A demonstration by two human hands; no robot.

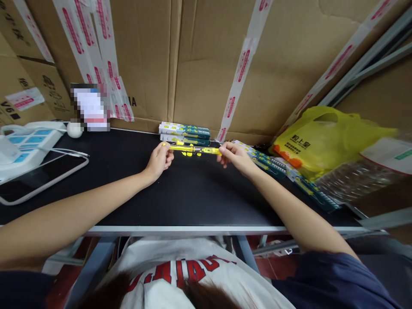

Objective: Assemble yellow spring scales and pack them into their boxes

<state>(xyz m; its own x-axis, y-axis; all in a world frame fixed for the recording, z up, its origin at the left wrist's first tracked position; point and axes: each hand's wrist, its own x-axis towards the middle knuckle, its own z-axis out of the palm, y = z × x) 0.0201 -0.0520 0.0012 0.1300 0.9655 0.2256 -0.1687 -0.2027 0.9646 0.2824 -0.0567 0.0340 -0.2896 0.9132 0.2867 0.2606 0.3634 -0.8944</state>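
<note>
A slim, pen-like yellow tool (206, 150), partly see-through with a grey metal-looking middle section, is held level above the black table (135, 206). My left hand (157, 163) closes its fingers on the left end. At the right end, my right hand (236, 156) pinches the yellow part between thumb and fingers. Small yellow pieces (189, 153) show just behind the tool; their kind is unclear. Past them, near the cardboard, lie slim printed boxes (185, 131) in white and dark green.
More slim boxes (268, 163) lie in a slanting row to the right. Beyond them sits a yellow plastic bag (325, 141) beside clear plastic packaging (354, 182). On the left are a white power strip (32, 146), a phone (41, 176) and a cable. Taped cardboard (206, 64) walls the back.
</note>
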